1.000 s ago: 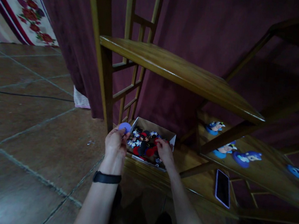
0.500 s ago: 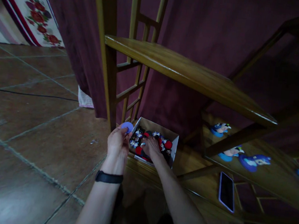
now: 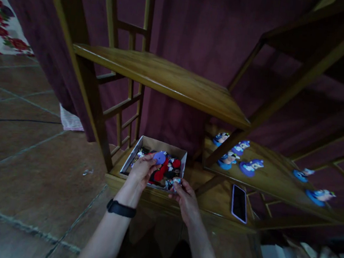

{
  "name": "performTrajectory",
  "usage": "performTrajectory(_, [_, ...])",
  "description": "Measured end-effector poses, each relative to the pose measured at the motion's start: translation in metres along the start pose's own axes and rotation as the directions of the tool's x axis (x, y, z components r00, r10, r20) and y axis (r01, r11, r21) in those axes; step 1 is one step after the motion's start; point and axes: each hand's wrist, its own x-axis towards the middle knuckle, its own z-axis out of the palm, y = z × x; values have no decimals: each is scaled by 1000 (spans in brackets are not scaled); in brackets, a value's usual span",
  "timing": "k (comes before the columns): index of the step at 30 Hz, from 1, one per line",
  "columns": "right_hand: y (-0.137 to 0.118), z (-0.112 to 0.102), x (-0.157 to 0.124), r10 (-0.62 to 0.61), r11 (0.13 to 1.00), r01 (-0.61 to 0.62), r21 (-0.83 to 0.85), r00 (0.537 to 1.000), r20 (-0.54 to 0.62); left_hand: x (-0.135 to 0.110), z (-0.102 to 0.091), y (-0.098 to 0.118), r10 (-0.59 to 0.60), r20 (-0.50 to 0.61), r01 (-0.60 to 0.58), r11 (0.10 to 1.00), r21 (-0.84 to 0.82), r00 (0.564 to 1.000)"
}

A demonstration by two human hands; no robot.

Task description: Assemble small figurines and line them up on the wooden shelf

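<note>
My left hand (image 3: pixel 143 168) pinches a round purple disc (image 3: pixel 159 158), which looks like a figurine base, over the left part of a white cardboard box (image 3: pixel 170 147). Inside the box lie several small figurines (image 3: pixel 172 164) in red, black, white and blue. My right hand (image 3: pixel 186 199) is closed on a small white-and-blue figurine (image 3: pixel 176 182) at the box's front right corner. The fingers partly cover that figurine. A black band (image 3: pixel 121 209) circles my left wrist.
The box stands on the low board of a wooden shelf unit (image 3: pixel 165 76). To the right, several figurines on blue and purple bases, one of them purple-haired (image 3: pixel 251 167), stand on a shelf. A phone (image 3: pixel 239 204) lies below them. A dark red curtain (image 3: pixel 183 31) hangs behind.
My right hand has come out from among the figurines holding one at the box's front right. My left hand has moved right with the purple disc, now over the box. The view has shifted right.
</note>
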Motion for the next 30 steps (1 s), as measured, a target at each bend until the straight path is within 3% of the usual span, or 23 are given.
performTrajectory(4, [-1,-11,6,-97,993,101,68,994,-53,-8,12,-22,-32,59,25,993,111,998])
performTrajectory(9, [-9,-13,23,-279,957,264,-119,952,-128,-13,20,-42,-4,123,-23,976,218,992])
performTrajectory(19, [-6,-23,24,-405,853,309,-421,900,-159,-17,30,-56,4,195,-73,934,351,981])
performTrajectory(27, [-13,-20,18,-543,667,369,-647,836,-82,-14,25,-56,24,155,-84,917,390,988])
performTrajectory(30, [-11,-19,20,-538,655,363,-662,840,-72,-12,22,-56,-5,128,-46,919,391,992])
